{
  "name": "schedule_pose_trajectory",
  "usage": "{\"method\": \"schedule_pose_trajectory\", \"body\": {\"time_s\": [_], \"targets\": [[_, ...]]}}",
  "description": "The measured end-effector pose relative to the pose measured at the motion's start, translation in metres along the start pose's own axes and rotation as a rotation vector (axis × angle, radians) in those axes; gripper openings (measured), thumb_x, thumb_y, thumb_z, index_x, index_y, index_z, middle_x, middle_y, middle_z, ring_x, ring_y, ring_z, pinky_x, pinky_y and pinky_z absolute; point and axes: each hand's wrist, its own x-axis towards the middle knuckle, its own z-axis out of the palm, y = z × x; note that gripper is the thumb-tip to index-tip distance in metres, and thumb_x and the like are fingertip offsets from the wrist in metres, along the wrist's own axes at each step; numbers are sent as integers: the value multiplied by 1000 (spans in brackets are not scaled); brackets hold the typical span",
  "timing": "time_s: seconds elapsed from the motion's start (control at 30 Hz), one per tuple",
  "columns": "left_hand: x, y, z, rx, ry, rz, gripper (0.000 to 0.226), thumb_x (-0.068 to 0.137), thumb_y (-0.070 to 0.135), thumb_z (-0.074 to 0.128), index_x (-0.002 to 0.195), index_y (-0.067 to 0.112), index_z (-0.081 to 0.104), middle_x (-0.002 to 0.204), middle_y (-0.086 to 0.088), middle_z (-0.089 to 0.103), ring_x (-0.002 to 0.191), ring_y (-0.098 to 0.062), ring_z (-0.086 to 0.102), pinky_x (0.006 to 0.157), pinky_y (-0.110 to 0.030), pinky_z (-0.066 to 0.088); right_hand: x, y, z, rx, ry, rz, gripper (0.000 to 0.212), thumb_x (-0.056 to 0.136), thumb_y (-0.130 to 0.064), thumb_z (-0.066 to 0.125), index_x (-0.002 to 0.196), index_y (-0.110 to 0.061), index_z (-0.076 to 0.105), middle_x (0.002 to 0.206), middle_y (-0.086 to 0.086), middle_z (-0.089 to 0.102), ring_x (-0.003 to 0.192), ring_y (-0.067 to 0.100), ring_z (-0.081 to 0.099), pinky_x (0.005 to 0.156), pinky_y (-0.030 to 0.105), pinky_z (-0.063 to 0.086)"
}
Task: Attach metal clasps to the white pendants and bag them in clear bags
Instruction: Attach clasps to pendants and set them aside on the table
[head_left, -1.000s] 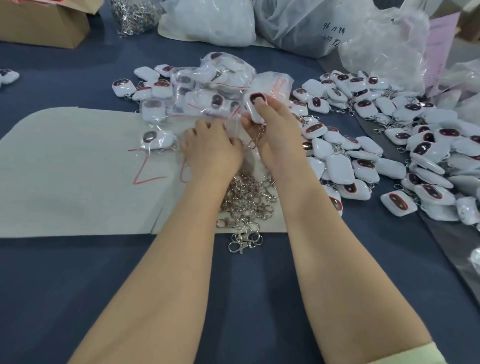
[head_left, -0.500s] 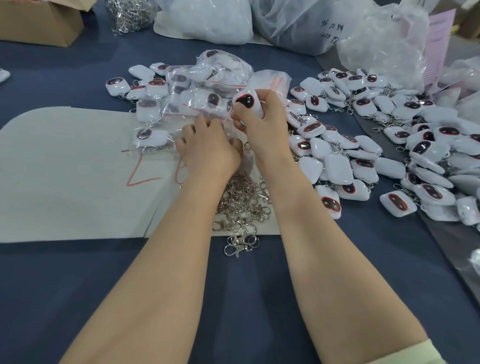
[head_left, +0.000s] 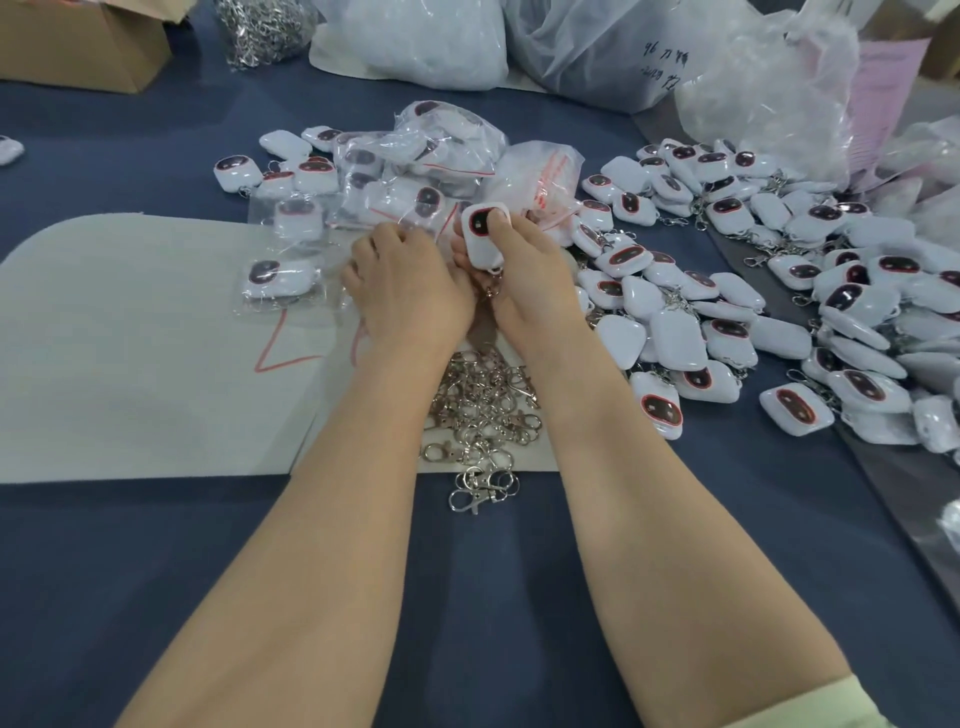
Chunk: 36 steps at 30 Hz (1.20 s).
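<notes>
right hand (head_left: 524, 275) pinches pendant (head_left: 484, 234) | left hand (head_left: 410, 291) beside (grip unclear)

Head view, forward-down, close over table (head_left: 156, 597).

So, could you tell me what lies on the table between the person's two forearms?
A pile of loose silver metal clasps, plain in the head view.

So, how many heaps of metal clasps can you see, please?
2: the near heap lies on the white mat's near edge; the far heap is at the back, right of the cardboard box. Others may be hidden.
</notes>
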Motion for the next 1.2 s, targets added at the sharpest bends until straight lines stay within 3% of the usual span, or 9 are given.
{"method": "schedule_pose_trajectory", "body": {"time_s": [0.1,0.27,0.37,0.5,0.63,0.73,0.87,1.07,1.2], "targets": [[1,-1,1,-68,10,68,40,96,32,43,127,8,51,133,-15,45,125,-34,38,102,-40,29,0,-1,-4,-30,-2,-39,20,102,-8,41,105,3,58,85,15,59,67,15,58,52,19,46],[5,-3,3,-144,-27,36,38,96,34,43,124,11,55,128,-14,52,119,-34,47,99,-39,34,1,-5,-5,195,-56,51,17,101,-1,41,93,1,56,83,13,59,73,19,59,65,23,55],[8,-3,4,-168,-30,17,37,94,31,46,119,7,60,123,-15,56,115,-35,50,95,-41,39,1,-2,-5,71,-115,17,20,97,11,38,106,4,55,87,12,61,78,17,60,74,22,53],[9,-4,4,-197,-35,-15,36,92,30,48,113,5,63,117,-14,60,111,-34,53,94,-43,44,1,-3,-6,-11,-71,-52,24,97,10,40,116,6,54,93,11,62,84,15,62,72,18,54],[6,-3,2,-187,25,8,35,91,31,52,112,6,63,119,-15,58,113,-35,51,94,-42,41,0,-7,-2,-200,56,-175,24,97,-3,50,121,2,53,106,13,63,99,23,62,90,35,52],[4,-2,0,-93,98,5,33,90,35,54,112,12,62,120,-11,56,117,-34,47,95,-43,35,-4,-11,1,-424,112,-265,21,94,-12,57,115,-7,56,95,3,65,84,13,58,83,35,48],[4,-3,1,-232,23,24,26,90,31,55,104,9,59,108,-12,62,99,-31,58,75,-34,39,-8,-15,2,-593,122,-379,14,90,-20,65,103,-18,63,87,0,61,67,4,48,68,22,42],[4,-1,0,-374,12,6,7,89,22,58,91,16,57,87,1,56,80,-19,51,69,-28,37,-8,-19,5,-177,206,-256,18,92,-4,61,95,-12,44,85,10,62,67,22,67,70,34,59],[8,-3,-1,-552,31,-86,2,89,20,57,88,20,57,79,10,55,74,-10,53,70,-23,42,-10,-8,6,-468,208,-208,35,89,-12,66,111,-11,39,84,6,61,74,25,66,72,30,55]]}}
